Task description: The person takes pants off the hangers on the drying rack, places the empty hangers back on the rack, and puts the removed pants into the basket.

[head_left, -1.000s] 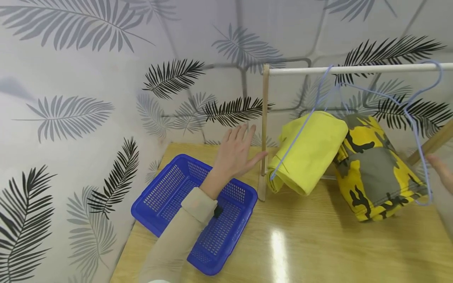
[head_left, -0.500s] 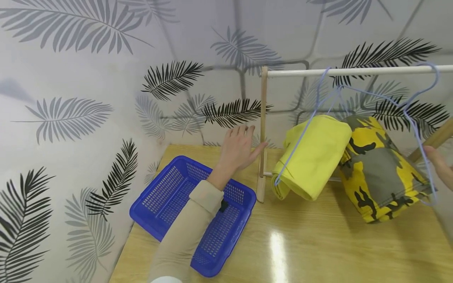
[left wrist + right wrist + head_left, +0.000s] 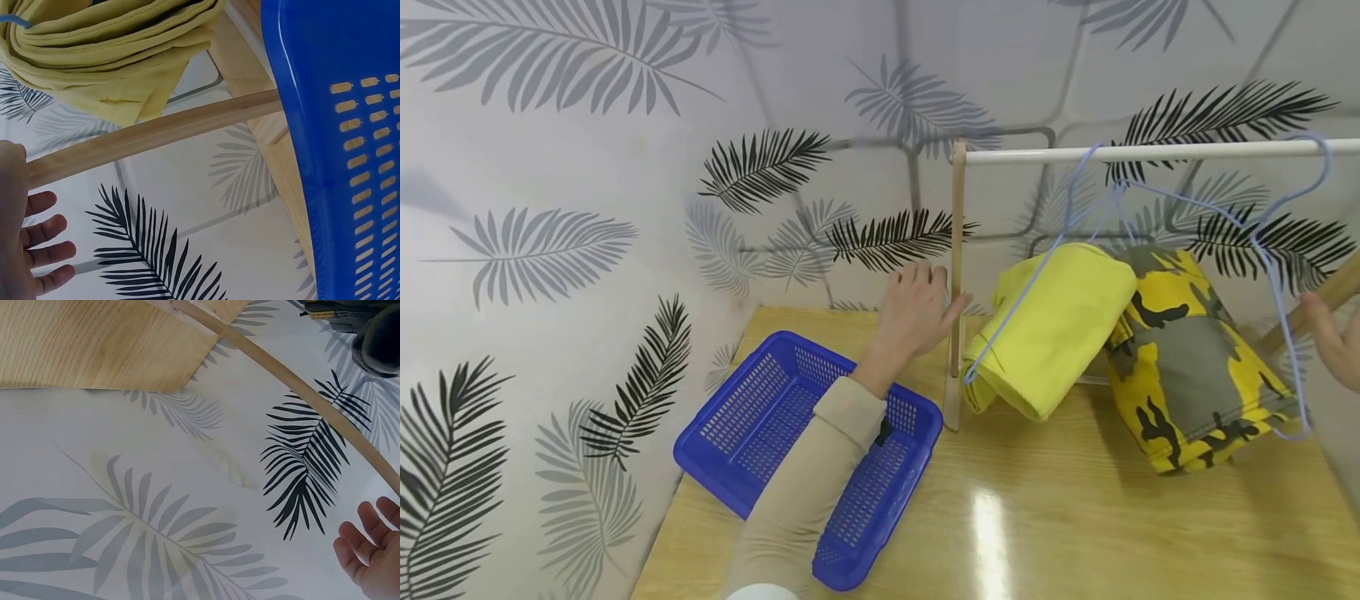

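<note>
A small clothes rack with a white rail (image 3: 1187,150) stands on the table. My left hand (image 3: 913,308) is at its left wooden post (image 3: 957,250), thumb beside the post and fingers loosely bent, holding nothing; whether it touches the post I cannot tell. At the right edge, my right hand (image 3: 1336,343) is by the right post (image 3: 1326,298), its fingers (image 3: 354,550) loose in the right wrist view. Between the posts hang a folded yellow garment (image 3: 1052,325) and a folded yellow-grey camouflage garment (image 3: 1202,358), on blue wire hangers (image 3: 1273,250).
A blue perforated plastic basket (image 3: 730,492) sits on the wooden table (image 3: 1037,533) at left, under my left forearm. Leaf-patterned wall covering (image 3: 587,167) rises behind and at the left of the table.
My left hand has moved slightly right to the post, its fingers bending more. My right hand has come further into view. The hanging garments sway slightly.
</note>
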`<state>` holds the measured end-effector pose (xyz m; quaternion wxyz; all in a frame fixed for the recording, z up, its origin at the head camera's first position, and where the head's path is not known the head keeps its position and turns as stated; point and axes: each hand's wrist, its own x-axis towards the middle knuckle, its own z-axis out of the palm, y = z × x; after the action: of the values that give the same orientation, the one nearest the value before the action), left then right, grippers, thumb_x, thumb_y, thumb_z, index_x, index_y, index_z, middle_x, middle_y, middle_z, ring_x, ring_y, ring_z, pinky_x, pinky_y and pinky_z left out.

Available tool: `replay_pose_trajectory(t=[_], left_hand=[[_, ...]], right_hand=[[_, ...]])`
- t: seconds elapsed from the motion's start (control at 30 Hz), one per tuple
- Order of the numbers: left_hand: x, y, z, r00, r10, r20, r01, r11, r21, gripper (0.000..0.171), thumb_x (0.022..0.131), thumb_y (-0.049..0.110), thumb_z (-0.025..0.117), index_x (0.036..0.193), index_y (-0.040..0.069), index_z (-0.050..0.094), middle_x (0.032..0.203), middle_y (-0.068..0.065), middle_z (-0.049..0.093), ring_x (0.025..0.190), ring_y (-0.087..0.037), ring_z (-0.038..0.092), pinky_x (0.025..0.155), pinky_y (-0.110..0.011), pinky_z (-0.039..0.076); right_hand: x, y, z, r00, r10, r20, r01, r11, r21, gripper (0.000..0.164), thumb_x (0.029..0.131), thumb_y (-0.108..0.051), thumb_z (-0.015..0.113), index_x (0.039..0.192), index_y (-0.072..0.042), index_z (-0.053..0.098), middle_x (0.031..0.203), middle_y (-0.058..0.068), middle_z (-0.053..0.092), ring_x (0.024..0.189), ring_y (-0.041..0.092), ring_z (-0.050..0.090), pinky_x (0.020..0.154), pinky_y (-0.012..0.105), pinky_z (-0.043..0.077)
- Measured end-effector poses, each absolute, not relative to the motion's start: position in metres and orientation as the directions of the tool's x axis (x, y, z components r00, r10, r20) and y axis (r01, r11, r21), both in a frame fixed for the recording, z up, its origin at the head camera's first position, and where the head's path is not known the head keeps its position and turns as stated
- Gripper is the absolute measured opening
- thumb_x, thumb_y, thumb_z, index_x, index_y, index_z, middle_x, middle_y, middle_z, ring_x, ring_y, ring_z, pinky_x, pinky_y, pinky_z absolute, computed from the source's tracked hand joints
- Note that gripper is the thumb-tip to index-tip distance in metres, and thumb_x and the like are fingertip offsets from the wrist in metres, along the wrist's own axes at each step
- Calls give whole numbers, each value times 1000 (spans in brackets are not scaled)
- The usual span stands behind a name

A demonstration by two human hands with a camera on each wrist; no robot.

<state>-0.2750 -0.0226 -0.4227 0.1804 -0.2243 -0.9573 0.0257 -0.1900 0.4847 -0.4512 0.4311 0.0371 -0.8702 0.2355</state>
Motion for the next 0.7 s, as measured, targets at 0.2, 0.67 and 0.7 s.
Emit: replay_pose_trajectory(t=[0.2, 0.67, 0.7], left_hand=[[-278, -19, -427, -822, 438, 365, 416, 898, -141, 56, 112, 56, 34, 122, 12, 67, 119, -8, 70, 116, -27, 65, 94, -40, 53], [-280, -15, -435, -708, 491, 507, 383, 871, -309, 44, 111, 49, 45, 98, 14, 68, 96, -3, 67, 92, -21, 64, 80, -35, 49], [-281, -15, -435, -705, 492, 510, 379, 870, -314, 44, 111, 49, 45, 97, 14, 68, 95, -2, 67, 91, -21, 64, 79, -35, 49]], right_hand=[[-197, 483, -465, -522, 172, 835, -250, 906, -343, 94, 107, -62, 39, 139, 26, 46, 146, 47, 46, 142, 62, 41, 125, 65, 26], [-198, 481, -459, -629, 233, 742, -123, 912, -390, 87, 113, -54, 28, 121, 31, 45, 105, 51, 47, 101, 70, 44, 94, 75, 32], [-199, 481, -460, -616, 224, 755, -139, 913, -384, 90, 112, -57, 27, 120, 31, 45, 105, 51, 47, 100, 70, 44, 94, 76, 32]])
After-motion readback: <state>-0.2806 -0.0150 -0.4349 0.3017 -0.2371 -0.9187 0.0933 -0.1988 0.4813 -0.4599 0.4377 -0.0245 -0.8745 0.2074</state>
